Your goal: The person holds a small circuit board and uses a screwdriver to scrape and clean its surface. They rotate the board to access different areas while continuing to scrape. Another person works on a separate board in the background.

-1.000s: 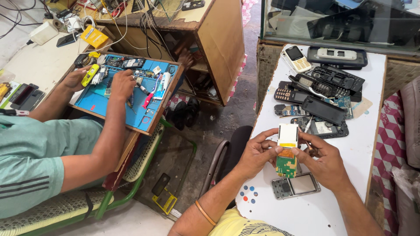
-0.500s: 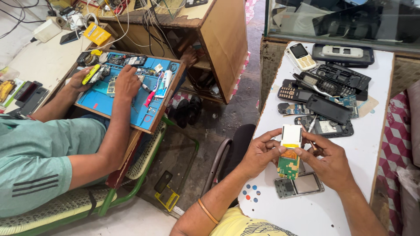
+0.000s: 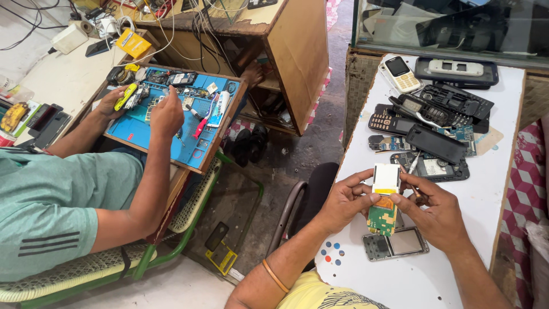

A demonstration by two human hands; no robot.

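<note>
Hands met over the near part of the white counter (image 3: 503,166). Left hand (image 3: 343,200) pinched the green phone circuit board with its white screen module (image 3: 384,197) from the left edge, fingers curled shut on it. Right hand (image 3: 437,212) closed on the board's right edge, and also gripped a thin metal tool (image 3: 413,166). Board was held upright just above a grey phone frame (image 3: 396,243) lying flat. Pile of dark dismantled phones (image 3: 426,129) crowded the far half; bare counter lay right of the hands. Co-worker's hand (image 3: 167,111) rested on a blue work mat (image 3: 171,137), well apart.
</note>
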